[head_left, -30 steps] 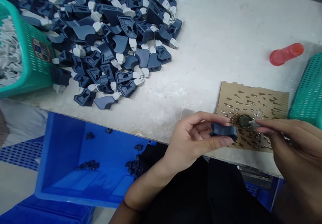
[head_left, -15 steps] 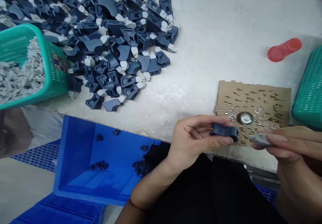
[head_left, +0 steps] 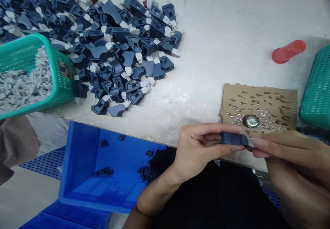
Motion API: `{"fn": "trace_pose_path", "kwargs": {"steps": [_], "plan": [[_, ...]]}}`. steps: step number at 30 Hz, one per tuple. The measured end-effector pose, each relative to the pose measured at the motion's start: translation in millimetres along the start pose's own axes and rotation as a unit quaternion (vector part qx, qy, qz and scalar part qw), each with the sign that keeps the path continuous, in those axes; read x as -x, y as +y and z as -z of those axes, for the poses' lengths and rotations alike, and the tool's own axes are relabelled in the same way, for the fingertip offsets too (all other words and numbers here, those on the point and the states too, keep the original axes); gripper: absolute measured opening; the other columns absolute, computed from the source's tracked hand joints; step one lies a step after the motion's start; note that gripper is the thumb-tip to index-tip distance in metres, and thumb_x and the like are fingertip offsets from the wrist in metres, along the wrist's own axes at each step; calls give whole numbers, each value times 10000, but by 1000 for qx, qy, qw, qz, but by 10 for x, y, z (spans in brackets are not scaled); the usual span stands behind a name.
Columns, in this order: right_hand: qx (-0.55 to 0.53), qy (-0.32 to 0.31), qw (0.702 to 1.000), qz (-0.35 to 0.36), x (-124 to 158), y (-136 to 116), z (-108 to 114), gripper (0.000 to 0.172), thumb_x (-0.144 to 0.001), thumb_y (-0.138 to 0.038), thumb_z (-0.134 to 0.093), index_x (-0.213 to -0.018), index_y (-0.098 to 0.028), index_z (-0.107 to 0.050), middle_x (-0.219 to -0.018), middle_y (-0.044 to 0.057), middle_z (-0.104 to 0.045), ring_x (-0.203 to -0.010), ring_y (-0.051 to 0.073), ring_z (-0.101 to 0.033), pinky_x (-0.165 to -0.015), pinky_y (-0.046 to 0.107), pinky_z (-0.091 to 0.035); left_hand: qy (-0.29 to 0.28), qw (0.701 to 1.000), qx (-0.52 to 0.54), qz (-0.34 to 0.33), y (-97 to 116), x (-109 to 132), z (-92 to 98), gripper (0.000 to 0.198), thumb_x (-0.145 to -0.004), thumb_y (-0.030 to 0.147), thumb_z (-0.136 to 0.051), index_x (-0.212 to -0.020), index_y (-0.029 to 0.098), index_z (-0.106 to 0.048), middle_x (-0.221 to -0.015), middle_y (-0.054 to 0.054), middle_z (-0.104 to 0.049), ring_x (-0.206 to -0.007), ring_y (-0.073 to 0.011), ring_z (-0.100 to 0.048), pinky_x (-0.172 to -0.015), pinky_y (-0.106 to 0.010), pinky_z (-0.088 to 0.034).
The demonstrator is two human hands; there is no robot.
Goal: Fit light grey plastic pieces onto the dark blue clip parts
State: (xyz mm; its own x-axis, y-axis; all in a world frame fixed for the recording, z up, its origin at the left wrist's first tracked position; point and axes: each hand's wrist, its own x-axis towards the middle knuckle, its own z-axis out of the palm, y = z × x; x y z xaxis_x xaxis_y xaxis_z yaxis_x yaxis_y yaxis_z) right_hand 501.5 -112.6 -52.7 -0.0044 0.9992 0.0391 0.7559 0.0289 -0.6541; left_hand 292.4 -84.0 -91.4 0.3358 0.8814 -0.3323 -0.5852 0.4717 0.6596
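I see the pale, scuffed bench carrying a heap of dark blue plastic housings, angular and matte, most with a grey tip. A blue bin sits below its edge. Over the glue-spotted cardboard my left hand has its grip pinched on one blue housing, level. My right hand is closed on a small grey insert touching its end. I'd judge that square alignment and a steady, straight push matter most.
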Motion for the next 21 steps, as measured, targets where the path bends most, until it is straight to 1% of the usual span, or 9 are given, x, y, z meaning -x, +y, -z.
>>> {"fn": "trace_pose_path", "kwargs": {"steps": [3,6,11,14,16,17,18,19,21], "plan": [[-16,49,994,98,-23,-164,-173,246,-926,-184,-633,-1006,-379,-759,-1058,-79,-756,-867,171,-740,-811,324,-633,-5,999,-44,17,17,-57,38,295,-690,130,-914,-955,232,-834,-953,-21,-829,-917,-207,-800,-890,-286,-679],[-41,100,988,109,-76,-275,-303,269,-904,-56,-624,-924,-305,-724,-956,-70,-754,-810,151,-724,-731,301,-615,-3,997,-75,37,36,-126,71,286,-680,209,-932,-947,195,-831,-956,-55,-827,-906,-219,-798,-905,-334,-677],[-99,125,984,79,-117,-205,-372,234,-963,-89,-614,-915,-292,-721,-904,-61,-744,-786,140,-710,-727,279,-622,-31,989,-113,85,162,-172,6,286,-660,165,-933,-922,188,-821,-870,-31,-820,-773,-117,-768,-806,-215,-632],[-155,122,978,65,-121,-70,-331,183,-983,-181,-667,-1102,-304,-734,-996,-40,-752,-838,149,-724,-750,262,-640,-57,966,-236,89,410,-372,-87,301,-700,251,-920,-968,178,-806,-925,-57,-821,-839,-145,-769,-849,-268,-622],[-189,155,969,20,-72,40,-248,284,-979,-274,-708,-1259,-315,-696,-1104,-21,-745,-915,165,-730,-811,271,-645,-34,914,-403,28,704,-746,-184,279,-735,301,-896,-974,189,-808,-965,-68,-817,-878,-176,-763,-869,-320,-618],[-193,188,963,-10,-21,100,-195,325,-973,-315,-722,-1296,-315,-683,-1136,-13,-741,-934,168,-732,-845,270,-640,-4,873,-487,-24,881,-1018,-253,253,-758,302,-877,-979,198,-810,-992,-67,-813,-895,-182,-753,-878,-331,-609],[-188,232,953,-43,45,164,-139,330,-970,-343,-728,-1296,-311,-690,-1141,-8,-742,-939,170,-734,-880,267,-629,49,816,-568,-90,1066,-1337,-339,221,-777,290,-861,-977,209,-813,-994,-58,-808,-895,-181,-739,-872,-327,-599],[-178,280,940,-77,124,232,-86,306,-964,-361,-735,-1264,-306,-712,-1127,-5,-746,-932,169,-737,-904,255,-616,94,777,-606,-140,1246,-1688,-439,216,-792,256,-844,-999,201,-811,-1042,-64,-798,-936,-184,-719,-895,-324,-579],[-153,354,913,-136,296,385,-2,277,-952,-392,-747,-1211,-293,-746,-1078,-2,-757,-891,159,-741,-913,211,-593,140,739,-630,-190,1540,-2402,-658,284,-875,255,-764,-1144,163,-765,-1153,-84,-766,-1047,-191,-682,-970,-321,-532]]}}
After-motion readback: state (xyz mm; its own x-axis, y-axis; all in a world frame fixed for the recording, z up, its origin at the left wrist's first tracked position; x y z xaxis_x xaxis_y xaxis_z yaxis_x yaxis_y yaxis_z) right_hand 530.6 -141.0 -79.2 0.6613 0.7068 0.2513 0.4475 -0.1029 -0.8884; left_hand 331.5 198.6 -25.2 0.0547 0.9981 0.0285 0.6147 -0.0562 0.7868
